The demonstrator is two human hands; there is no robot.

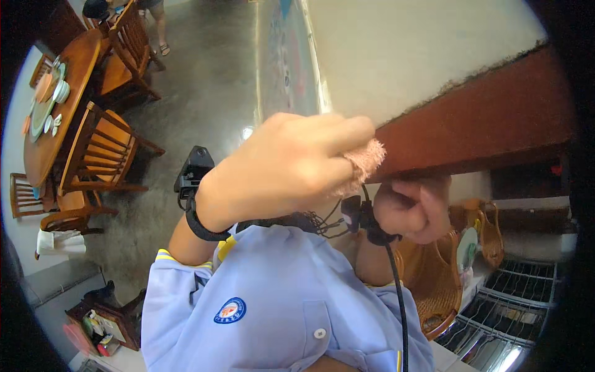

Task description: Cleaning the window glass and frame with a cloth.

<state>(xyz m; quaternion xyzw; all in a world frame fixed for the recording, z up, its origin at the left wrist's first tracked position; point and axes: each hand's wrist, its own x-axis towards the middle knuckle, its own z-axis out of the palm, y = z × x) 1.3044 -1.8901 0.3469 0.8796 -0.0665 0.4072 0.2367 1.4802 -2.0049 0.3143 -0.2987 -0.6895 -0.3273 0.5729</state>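
My left hand [283, 162] is closed around a bunched pink towel-like cloth [369, 160], part of which sticks out past the fingers. The cloth is beside the near end of a reddish-brown board [479, 111], which runs along a pale wall [418, 56]; whether they touch is unclear. Below the board's lower edge, my right hand [413, 209] is blurred, its fingers curled. I cannot tell whether it holds anything. A black strap with a device [195, 172] sits on my left wrist. Another black device [360, 214] with a cable is at the right wrist.
To the left, a round wooden table [81, 56] bears dishes, with wooden chairs [100, 149] around it. A person's leg [159, 28] shows at the top. Rattan chairs [432, 283] and a wire rack [502, 307] stand right. A wooden box [109, 321] is lower left.
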